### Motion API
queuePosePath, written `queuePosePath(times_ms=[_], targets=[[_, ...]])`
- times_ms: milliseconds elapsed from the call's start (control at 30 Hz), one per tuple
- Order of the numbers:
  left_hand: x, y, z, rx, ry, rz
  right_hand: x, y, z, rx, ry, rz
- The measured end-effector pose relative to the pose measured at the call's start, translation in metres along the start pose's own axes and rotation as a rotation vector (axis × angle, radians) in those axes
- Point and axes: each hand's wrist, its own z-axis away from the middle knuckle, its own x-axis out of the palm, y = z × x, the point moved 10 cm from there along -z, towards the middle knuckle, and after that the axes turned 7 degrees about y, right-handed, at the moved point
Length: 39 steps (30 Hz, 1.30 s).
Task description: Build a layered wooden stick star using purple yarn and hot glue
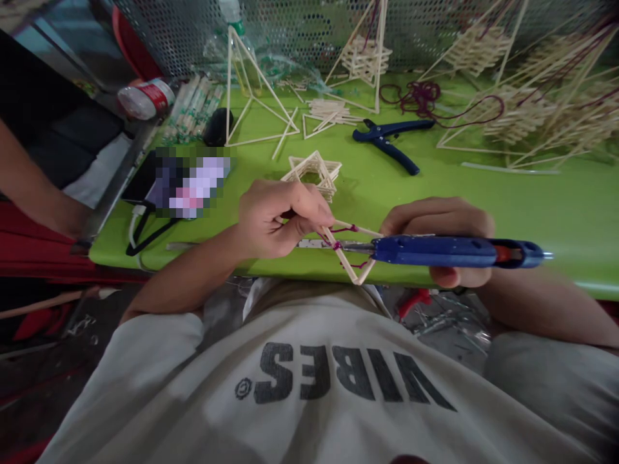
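Between thumb and fingers, my left hand [285, 216] pinches a corner of a small wooden stick frame [349, 270] with dark red cord knotted on it. My right hand [440, 225] is wrapped round a blue glue gun [435, 251]. The gun's metal nozzle points left and meets the frame at a cord knot, though whether it touches I cannot tell. Just beyond my left hand, a stacked star of wooden sticks [314, 171] lies on the green table [271, 258].
Behind lie blue-handled cutters [389, 142], dark red cord [418, 100], loose sticks [333, 113] and a triangular stick frame [261, 138]. Hanging stick models [517, 119] crowd the right. At left are a phone [193, 187], bundled sticks [191, 106] and another person's arm [39, 180].
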Motion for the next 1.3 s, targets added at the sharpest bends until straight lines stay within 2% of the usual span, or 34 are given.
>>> queuePosePath(times_ms=[100, 167, 233, 300, 500, 600, 733, 1300], targets=[[0.003, 0.005, -0.004, 0.054, 0.002, 0.010, 0.002, -0.003, -0.002, -0.016, -0.027, 0.014], [0.006, 0.017, -0.007, 0.197, 0.011, 0.053, 0.003, -0.006, -0.002, -0.031, -0.022, 0.052], [0.007, 0.033, -0.007, 0.409, 0.029, 0.133, 0.003, -0.009, -0.003, -0.062, -0.009, 0.088], [0.008, 0.041, -0.006, 0.516, 0.043, 0.170, 0.004, -0.012, -0.004, -0.080, 0.000, 0.107], [0.010, 0.039, -0.008, 0.471, 0.007, 0.135, 0.004, -0.012, -0.005, -0.085, 0.005, 0.094], [0.009, 0.041, -0.005, 0.502, 0.004, 0.143, 0.005, -0.010, -0.004, -0.072, 0.005, 0.088], [0.010, 0.037, -0.005, 0.497, 0.018, 0.135, 0.003, -0.008, -0.003, -0.054, 0.040, 0.067], [0.010, 0.034, -0.005, 0.459, 0.041, 0.119, 0.005, -0.007, -0.004, -0.082, 0.011, 0.076]])
